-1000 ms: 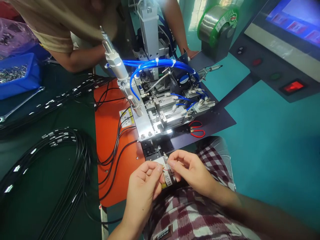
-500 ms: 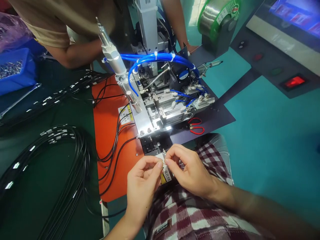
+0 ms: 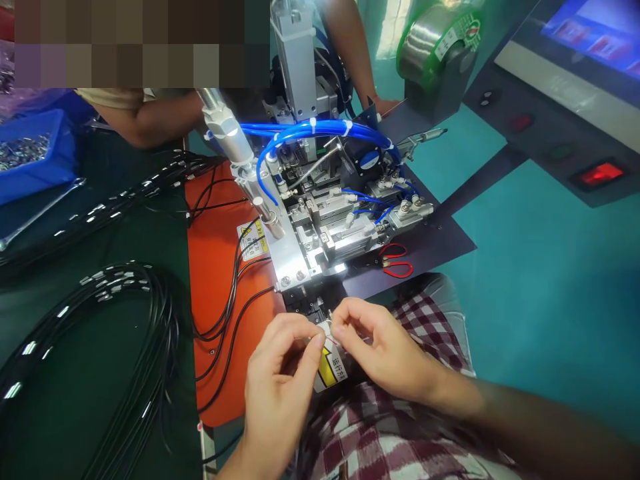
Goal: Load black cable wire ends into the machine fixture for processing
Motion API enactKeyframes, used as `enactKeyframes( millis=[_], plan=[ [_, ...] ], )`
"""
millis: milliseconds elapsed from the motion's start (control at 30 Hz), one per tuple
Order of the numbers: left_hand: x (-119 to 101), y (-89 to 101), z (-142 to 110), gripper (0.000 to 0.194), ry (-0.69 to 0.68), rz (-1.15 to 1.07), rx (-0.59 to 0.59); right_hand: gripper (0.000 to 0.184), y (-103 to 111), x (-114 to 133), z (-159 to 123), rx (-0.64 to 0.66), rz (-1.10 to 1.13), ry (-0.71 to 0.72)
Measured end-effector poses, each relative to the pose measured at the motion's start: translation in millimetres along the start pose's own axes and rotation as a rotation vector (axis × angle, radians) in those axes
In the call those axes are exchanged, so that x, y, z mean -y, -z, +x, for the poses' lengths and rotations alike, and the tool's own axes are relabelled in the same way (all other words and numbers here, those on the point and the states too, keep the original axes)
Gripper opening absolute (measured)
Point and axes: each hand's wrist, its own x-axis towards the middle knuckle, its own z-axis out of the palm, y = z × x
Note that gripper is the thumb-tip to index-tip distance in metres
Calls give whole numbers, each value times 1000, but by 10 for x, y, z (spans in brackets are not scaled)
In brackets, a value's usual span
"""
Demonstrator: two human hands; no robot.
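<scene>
My left hand (image 3: 283,380) is closed in a pinch, thumb against forefinger, just in front of the machine. Facing it, my right hand (image 3: 383,350) pinches too, its fingertips a small gap away. Thin wires (image 3: 330,341), one of them reddish, show between the two sets of fingertips; their ends are hidden by the fingers. Under the hands lies a white and yellow label (image 3: 330,372) with an arrow and printed characters. Behind it stands the metal machine (image 3: 345,233) with blue air tubes (image 3: 320,127).
Red-handled cutters (image 3: 397,260) lie beside the machine. Black cables (image 3: 165,313) cross the dark table and the orange plate (image 3: 230,393). A blue bin (image 3: 30,180) of small metal parts stands left. Solder wire spool (image 3: 425,50) and control box (image 3: 560,120) are right. Another person's arm (image 3: 165,120) rests behind.
My left hand has moved slightly left and down, and the gap between my fingertips has widened. More of the yellow label shows. The whole view has shifted a little.
</scene>
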Motion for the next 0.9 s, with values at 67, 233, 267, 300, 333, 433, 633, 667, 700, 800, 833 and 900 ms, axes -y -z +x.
enactKeyframes(
  millis=[67, 233, 267, 300, 333, 433, 633, 667, 700, 800, 833, 900],
  plan=[
    [4, 11, 47, 13, 5, -30, 25, 15, -9, -33, 49, 24, 33, -33],
    [71, 39, 213, 14, 170, -74, 113, 19, 25, -98, 249, 92, 204, -201],
    [88, 51, 237, 13, 106, 13, 96, 19, 38, -106, 285, 61, 178, -182],
    [108, 68, 256, 11, 14, 118, 79, 18, 51, -116, 317, 31, 146, -162],
    [130, 88, 271, 8, -86, 227, 66, 17, 61, -129, 347, 8, 115, -148],
    [212, 165, 306, 10, -351, 475, 59, 17, 73, -187, 422, -17, 61, -136],
    [387, 286, 390, 27, -700, 665, 163, 17, 36, -303, 501, 2, 92, -186],
    [404, 295, 403, 28, -724, 693, 185, 18, 31, -314, 504, 6, 96, -196],
    [415, 302, 414, 29, -740, 720, 200, 18, 28, -322, 505, 6, 97, -201],
    [427, 311, 430, 31, -775, 790, 217, 20, 25, -337, 501, 1, 95, -210],
    [427, 311, 431, 31, -786, 810, 217, 20, 24, -341, 500, -2, 97, -212],
    [427, 309, 430, 31, -808, 839, 212, 20, 22, -345, 500, -5, 105, -215]
  ],
)
